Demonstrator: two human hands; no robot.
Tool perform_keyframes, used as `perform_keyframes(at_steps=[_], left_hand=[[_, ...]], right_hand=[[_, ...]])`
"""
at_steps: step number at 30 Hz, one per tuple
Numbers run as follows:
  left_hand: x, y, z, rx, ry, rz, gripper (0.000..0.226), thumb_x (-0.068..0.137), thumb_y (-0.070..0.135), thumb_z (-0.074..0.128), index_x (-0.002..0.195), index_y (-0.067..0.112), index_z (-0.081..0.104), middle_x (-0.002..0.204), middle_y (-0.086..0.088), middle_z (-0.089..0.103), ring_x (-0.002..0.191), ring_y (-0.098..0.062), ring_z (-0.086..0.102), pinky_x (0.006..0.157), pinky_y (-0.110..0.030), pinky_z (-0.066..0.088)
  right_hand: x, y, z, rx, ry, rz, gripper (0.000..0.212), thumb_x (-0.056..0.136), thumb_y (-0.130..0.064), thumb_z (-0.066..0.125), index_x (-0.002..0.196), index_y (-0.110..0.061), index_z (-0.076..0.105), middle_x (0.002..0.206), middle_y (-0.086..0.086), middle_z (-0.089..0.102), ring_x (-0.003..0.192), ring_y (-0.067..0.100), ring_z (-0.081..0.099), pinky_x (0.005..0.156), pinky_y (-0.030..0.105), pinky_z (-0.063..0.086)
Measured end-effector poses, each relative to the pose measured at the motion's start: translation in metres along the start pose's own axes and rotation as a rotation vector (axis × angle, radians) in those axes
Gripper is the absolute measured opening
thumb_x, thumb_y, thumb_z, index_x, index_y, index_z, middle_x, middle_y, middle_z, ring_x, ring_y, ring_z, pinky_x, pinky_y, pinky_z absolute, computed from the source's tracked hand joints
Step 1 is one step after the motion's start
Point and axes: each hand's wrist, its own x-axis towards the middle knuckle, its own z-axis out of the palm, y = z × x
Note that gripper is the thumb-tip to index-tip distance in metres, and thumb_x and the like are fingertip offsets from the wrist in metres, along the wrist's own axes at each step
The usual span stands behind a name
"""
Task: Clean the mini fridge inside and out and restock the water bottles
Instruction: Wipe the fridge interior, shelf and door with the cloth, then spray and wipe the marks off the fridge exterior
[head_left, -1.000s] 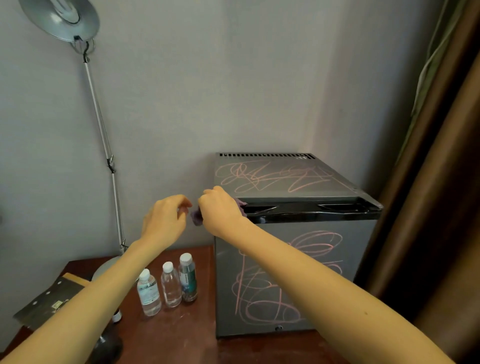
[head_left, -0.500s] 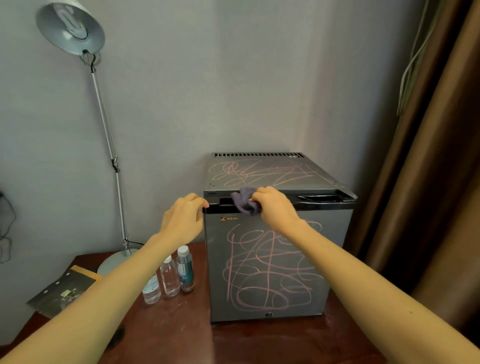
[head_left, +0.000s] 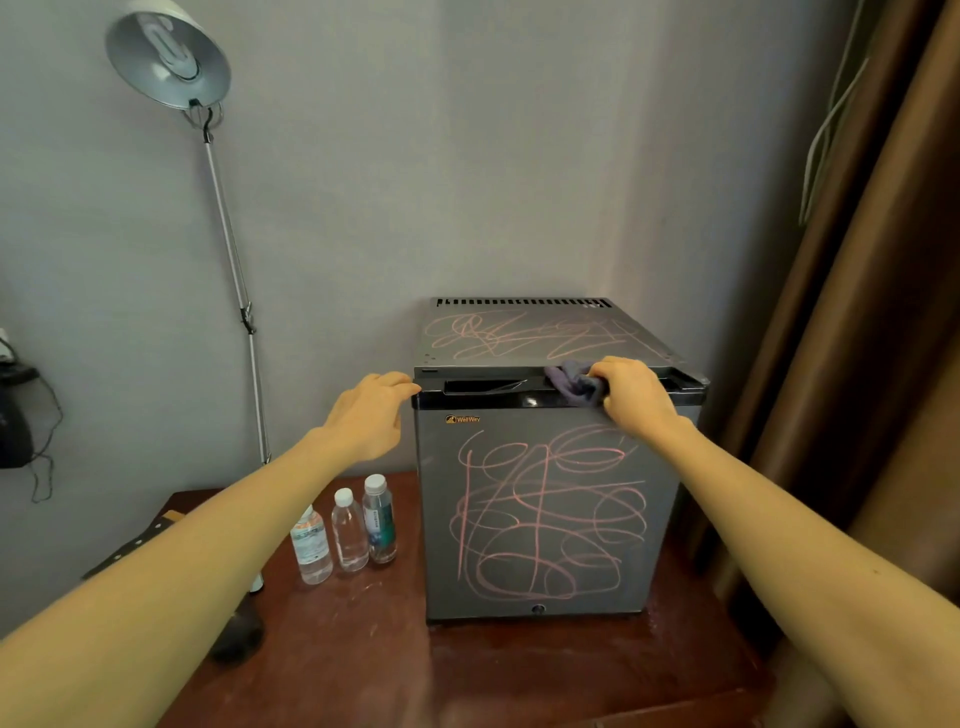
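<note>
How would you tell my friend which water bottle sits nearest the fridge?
Find the scribbled grey mini fridge on the wooden table. Three water bottles stand left of it. Pick the rightmost bottle, the only one with a dark label.

- Bench (head_left: 363, 670): dark red-brown wood, glossy, with pale scuffs and smears on the near part.
- Mini fridge (head_left: 550, 525): stands upright on the right half, door shut, pink scribbles over door and top.
- Water bottles (head_left: 349, 535): three, clear, white caps, upright in a tight row just beside the fridge's left side, not touching it.
- Flat dark board (head_left: 132, 548): lies at the far left edge, partly behind a forearm.
- Dark rounded object (head_left: 236, 636): near left, mostly hidden, cannot identify.
</note>
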Motion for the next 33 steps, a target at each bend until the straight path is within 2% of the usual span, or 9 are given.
perform_keyframes(at_steps=[9,13,17,20,22,25,29,33], left_hand=[[-0.003,-0.011,0.004,-0.038,0.031,0.071,0.056,0.091,0.002,0.046,0.145,0.018,0.037,0.152,-0.001,0.033,0.134,-0.026,0.035,0.104,-0.043,0.041],[-0.009,-0.031,0.001,-0.014,0.07,0.156,0.05,0.09,0.003,0.047,0.138,0.02,0.047,0.144,0.001,0.044,0.126,-0.026,0.045,0.091,-0.044,0.047],[-0.02,-0.065,-0.001,-0.019,0.098,0.081,0.045,0.089,0.002,0.046,0.128,0.02,0.056,0.134,0.002,0.053,0.118,-0.025,0.052,0.082,-0.038,0.048],[-0.035,-0.089,0.006,-0.017,0.069,-0.006,0.041,0.09,0.003,0.045,0.125,0.021,0.058,0.131,0.002,0.055,0.115,-0.024,0.053,0.08,-0.034,0.047],[-0.051,-0.104,0.014,-0.026,0.06,-0.053,0.041,0.089,0.002,0.045,0.123,0.021,0.059,0.128,0.002,0.056,0.113,-0.023,0.054,0.077,-0.032,0.046],[-0.081,-0.128,0.027,-0.055,0.077,-0.142,0.04,0.087,0.001,0.046,0.118,0.02,0.061,0.121,0.002,0.059,0.107,-0.023,0.057,0.076,-0.034,0.047],[-0.128,-0.164,0.051,-0.113,0.115,-0.274,0.032,0.091,0.007,0.046,0.113,0.02,0.064,0.12,0.003,0.061,0.107,-0.022,0.058,0.081,-0.035,0.048],[-0.17,-0.194,0.083,-0.128,0.105,-0.436,0.033,0.089,0.01,0.049,0.118,0.021,0.062,0.123,0.006,0.059,0.111,-0.017,0.056,0.084,-0.03,0.046]], right_hand=[[-0.011,0.047,-0.013,-0.103,0.006,0.078,0.021,0.078,0.005,0.057,0.093,-0.003,0.07,0.101,0.017,0.067,0.098,0.037,0.06,0.081,0.04,0.045],[-0.009,0.04,-0.013,-0.107,0.04,0.04,0.021,0.074,0.008,0.059,0.09,-0.001,0.07,0.096,0.018,0.067,0.094,0.038,0.06,0.078,0.04,0.046],[0.0,-0.019,-0.001,-0.003,0.129,-0.217,0.025,0.066,0.012,0.064,0.087,-0.002,0.07,0.089,0.015,0.067,0.086,0.037,0.06,0.073,0.039,0.049],[0.007,-0.091,0.016,0.024,0.21,-0.527,0.015,0.074,0.002,0.06,0.085,-0.003,0.067,0.092,0.011,0.066,0.084,0.033,0.059,0.07,0.039,0.051],[0.01,-0.136,0.036,0.0,0.248,-0.717,0.017,0.082,-0.01,0.05,0.086,-0.004,0.066,0.097,0.01,0.066,0.087,0.029,0.059,0.073,0.038,0.051],[0.013,-0.192,0.078,0.018,0.266,-0.906,0.011,0.084,-0.011,0.061,0.091,-0.006,0.067,0.101,0.009,0.066,0.089,0.028,0.061,0.075,0.035,0.052],[0.009,-0.237,0.14,0.078,0.131,-0.94,0.015,0.078,-0.015,0.074,0.09,-0.011,0.068,0.097,0.004,0.067,0.087,0.022,0.062,0.072,0.029,0.053],[0.002,-0.258,0.194,0.121,-0.081,-0.857,0.018,0.074,-0.016,0.077,0.088,-0.014,0.066,0.094,0.002,0.066,0.084,0.022,0.062,0.067,0.029,0.054]])
